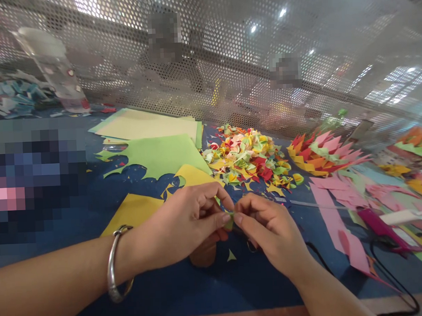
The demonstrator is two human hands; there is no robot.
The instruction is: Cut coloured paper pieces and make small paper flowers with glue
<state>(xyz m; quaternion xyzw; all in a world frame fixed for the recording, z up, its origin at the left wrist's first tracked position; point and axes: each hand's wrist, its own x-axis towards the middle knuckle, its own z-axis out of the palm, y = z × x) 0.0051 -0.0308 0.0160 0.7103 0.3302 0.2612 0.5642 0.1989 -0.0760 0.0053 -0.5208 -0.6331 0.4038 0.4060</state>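
My left hand (191, 219), a bangle on its wrist, has thumb and fingers pinched together. Between its fingertips shows a small piece of green paper (229, 224). My right hand (270, 227) meets it from the other side, thumb and forefinger pinching the edge of the same piece. How the piece is folded is hidden by the fingers. Below the left hand is a brown rounded object (203, 254), partly covered. A dark loop (251, 246) pokes out under the right hand; what it belongs to is hidden. Yellow paper (134, 211) lies behind the left hand.
Cut green sheets (165, 153) and a pale paper stack (150, 125) lie beyond my hands. Behind is a heap of folded paper bits (252, 151). Rightward are a spiky paper piece (326, 153), pink strips (328, 213) and a magenta tool (389, 229) with a cord. A perforated screen (222, 92) stands behind.
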